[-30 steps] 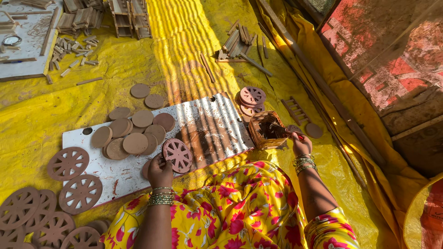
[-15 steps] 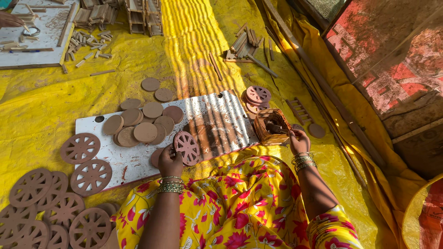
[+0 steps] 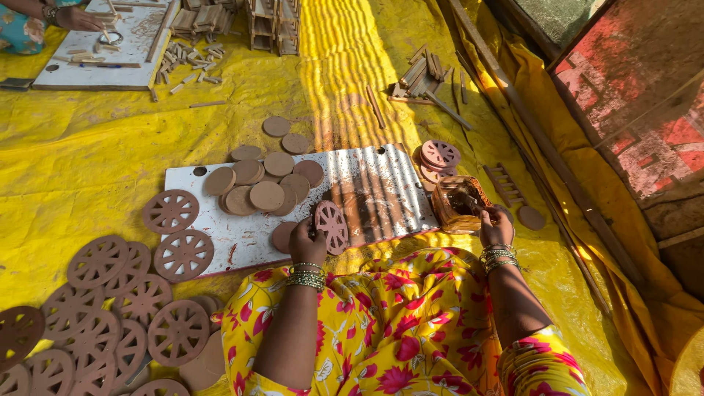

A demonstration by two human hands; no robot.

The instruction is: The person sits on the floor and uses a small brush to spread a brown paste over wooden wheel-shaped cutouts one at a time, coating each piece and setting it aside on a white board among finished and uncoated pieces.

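The left hand is closing its fingers on a spoked wheel, a flat brown disc with cut-out wedges, and is holding it tilted on edge over the near rim of a white board. The board is lying on a crinkled yellow sheet; its right part is looking ribbed and silvery under stripes of sunlight.

The right hand is curling around the near corner of a small wooden box, fingers bent at its rim; whether it is gripping anything inside cannot be told. The box is sitting on the sheet just beside the board's right edge.

Plain round discs, smooth and matte brown, are overlapping in a loose pile on the board's middle, and two more are lying on the sheet beyond it. A short stack of spoked wheels is resting behind the box. Two single wheels are lying at the board's left end, and a large overlapping heap of wheels is spreading across the sheet at the near left.

Wooden sticks are lying scattered farther off. At the far left, another person's hand is working on a second board.
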